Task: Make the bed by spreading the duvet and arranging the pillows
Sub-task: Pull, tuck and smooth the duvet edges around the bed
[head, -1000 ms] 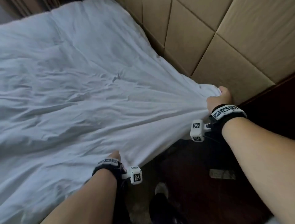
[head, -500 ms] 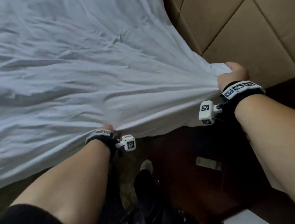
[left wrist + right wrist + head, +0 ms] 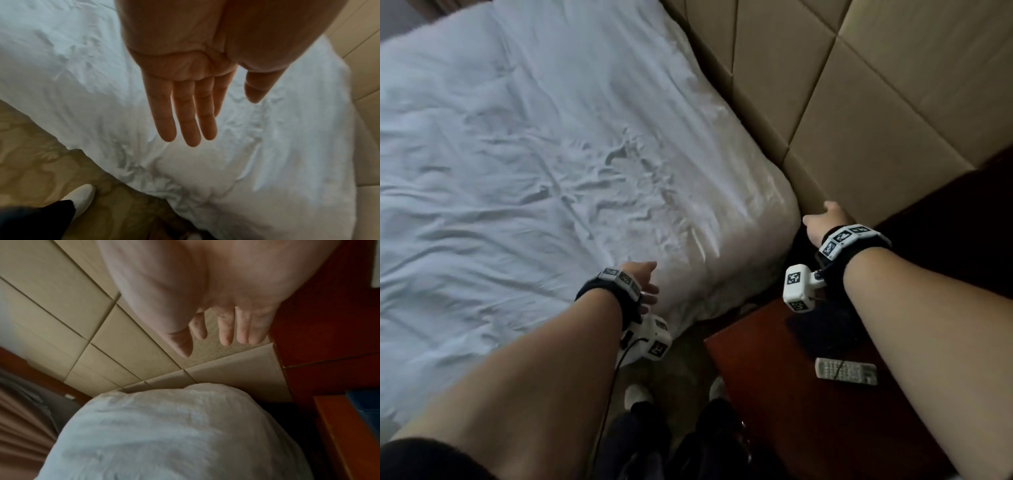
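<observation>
The white wrinkled duvet [image 3: 534, 164] lies spread over the bed, its corner draped down at the headboard end [image 3: 236, 170] [image 3: 164, 434]. My left hand [image 3: 645, 284] hovers over the near edge of the duvet with straight fingers [image 3: 185, 113], holding nothing. My right hand [image 3: 825, 219] is off the duvet's corner, beside the headboard, its fingers [image 3: 226, 331] straight and empty. No pillow is in view.
A beige padded headboard [image 3: 859, 102] runs along the bed's right side. A reddish wooden nightstand [image 3: 791, 394] stands by my right arm with a white remote control [image 3: 846, 371] on it. Patterned carpet [image 3: 30, 146] and my white shoes [image 3: 637, 394] are below.
Both hands gripped the duvet's edge and pulled it taut toward me; now both have let go and opened. The duvet has settled flat over the bed's corner.
</observation>
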